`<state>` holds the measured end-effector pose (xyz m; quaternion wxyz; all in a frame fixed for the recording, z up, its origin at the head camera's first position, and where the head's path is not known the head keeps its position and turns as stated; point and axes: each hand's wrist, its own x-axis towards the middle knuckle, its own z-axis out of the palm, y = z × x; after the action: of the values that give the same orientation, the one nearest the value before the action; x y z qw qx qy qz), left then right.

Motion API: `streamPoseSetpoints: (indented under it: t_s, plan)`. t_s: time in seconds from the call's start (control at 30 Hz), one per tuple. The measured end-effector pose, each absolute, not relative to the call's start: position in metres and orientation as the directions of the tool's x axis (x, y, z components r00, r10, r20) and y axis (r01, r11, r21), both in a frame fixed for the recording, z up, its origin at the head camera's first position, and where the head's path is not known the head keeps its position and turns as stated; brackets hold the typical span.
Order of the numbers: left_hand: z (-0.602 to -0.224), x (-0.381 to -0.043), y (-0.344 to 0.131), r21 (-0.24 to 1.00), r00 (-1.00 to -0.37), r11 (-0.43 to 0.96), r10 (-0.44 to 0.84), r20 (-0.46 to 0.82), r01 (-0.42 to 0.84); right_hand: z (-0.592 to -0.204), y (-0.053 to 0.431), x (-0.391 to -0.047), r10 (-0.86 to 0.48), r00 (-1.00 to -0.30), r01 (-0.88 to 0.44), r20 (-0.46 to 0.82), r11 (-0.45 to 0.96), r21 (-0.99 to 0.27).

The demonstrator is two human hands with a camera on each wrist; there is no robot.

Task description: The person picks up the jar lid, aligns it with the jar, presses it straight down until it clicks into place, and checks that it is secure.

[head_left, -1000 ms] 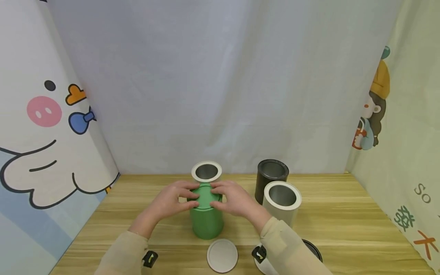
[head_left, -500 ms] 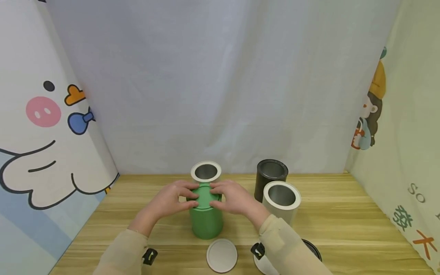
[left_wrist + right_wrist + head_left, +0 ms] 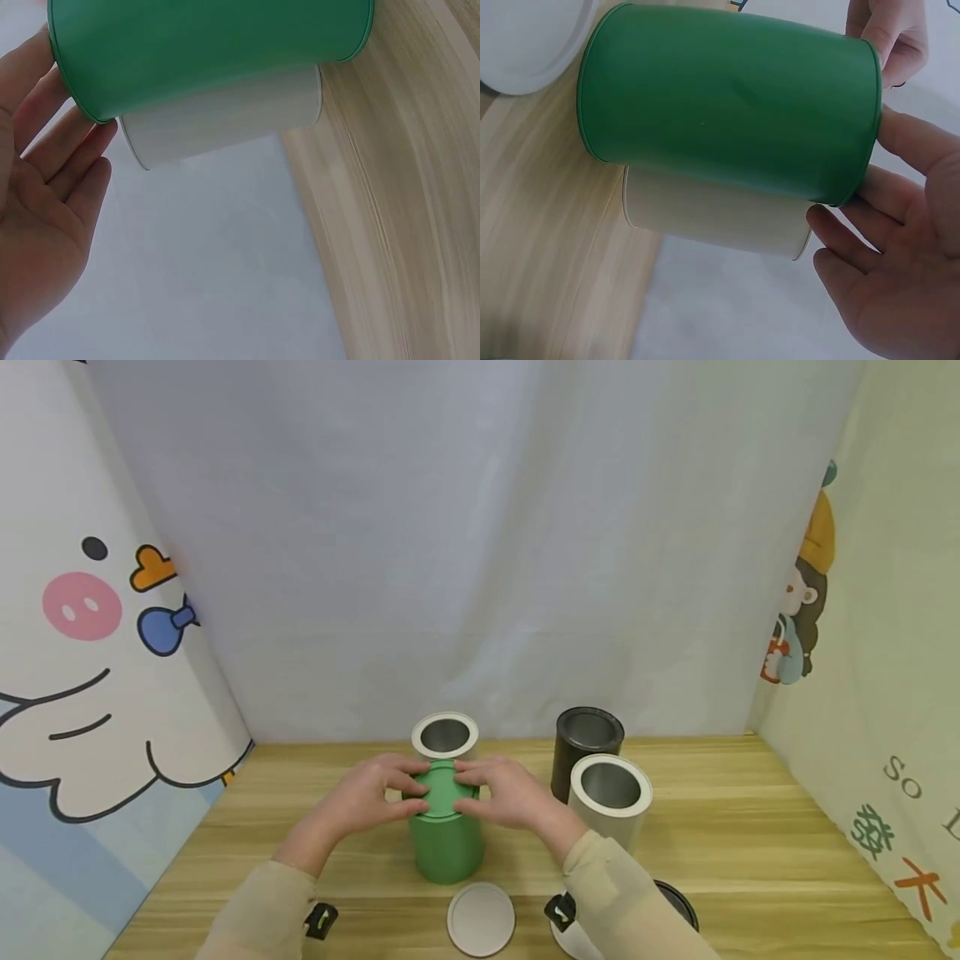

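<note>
A green can point(image 3: 448, 847) stands upright on the wooden table with its green lid point(image 3: 444, 793) on top. From the left, the fingers of my left hand point(image 3: 369, 793) rest on the lid. My right hand point(image 3: 510, 792) touches it from the opposite side, its fingers also spread over the top. Both wrist views show the fingers fairly straight at the can's top rim, the left hand point(image 3: 45, 202) below the can's end and the right hand point(image 3: 900, 232) beside it. Right behind the green can is a white can point(image 3: 446, 735), open-topped and partly hidden.
An open black can point(image 3: 588, 752) and an open white can point(image 3: 611, 793) stand to the right. In front lies a round white lid point(image 3: 481, 920). Another white lid point(image 3: 576, 938) and a black-rimmed disc point(image 3: 678, 903) are partly covered by my right sleeve. A pale curtain point(image 3: 480, 568) hangs behind.
Both hands keep their place on the green lid, and the cans stay where they were. Only the head view has shifted slightly.
</note>
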<state>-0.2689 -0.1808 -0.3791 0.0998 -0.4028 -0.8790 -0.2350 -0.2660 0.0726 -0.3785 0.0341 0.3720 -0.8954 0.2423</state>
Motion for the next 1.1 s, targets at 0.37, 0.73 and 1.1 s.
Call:
streamPoseSetpoints:
  t_s: [0.37, 0.73, 1.1]
  plan:
    - [-0.379, -0.266, -0.18, 0.319, -0.653, 0.57, 0.659, 0.373, 0.757, -0.382, 0.074, -0.264, -0.638, -0.718, -0.687, 0.278, 0.585, -0.432]
    - [-0.385, -0.262, -0.168, 0.246, -0.646, 0.614, 0.602, 0.469, 0.75, -0.392, 0.077, -0.263, -0.608, -0.65, -0.759, 0.455, 0.54, -0.364]
    - [-0.38, -0.239, -0.148, 0.279, -0.648, 0.614, 0.531, 0.547, 0.739, -0.398, 0.096, -0.25, -0.562, -0.619, -0.782, 0.548, 0.504, -0.367]
